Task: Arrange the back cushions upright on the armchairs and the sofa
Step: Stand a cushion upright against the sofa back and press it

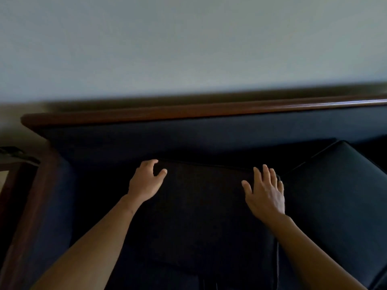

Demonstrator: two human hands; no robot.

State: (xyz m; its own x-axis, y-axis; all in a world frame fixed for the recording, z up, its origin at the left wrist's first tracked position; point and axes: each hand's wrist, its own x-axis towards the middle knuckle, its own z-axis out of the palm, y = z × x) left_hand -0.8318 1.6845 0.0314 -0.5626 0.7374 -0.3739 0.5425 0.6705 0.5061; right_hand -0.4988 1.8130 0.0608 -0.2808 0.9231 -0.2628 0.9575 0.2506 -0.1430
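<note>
A dark cushion [201,216] lies on the sofa [188,139] right in front of me, its far edge near the sofa's dark blue backrest. My left hand [146,183] hovers at the cushion's far left corner with fingers curled and apart, holding nothing. My right hand [266,191] is spread flat over the cushion's far right corner, fingers apart. A second dark, shiny cushion [339,189] leans tilted on the seat to the right. The picture is dim, so contact between hands and cushion is hard to judge.
The sofa's wooden top rail [188,113] runs across the view below a pale wall [188,49]. A wood-trimmed armrest [41,195] closes the left side. A dark item [12,152] sits beyond the armrest at far left.
</note>
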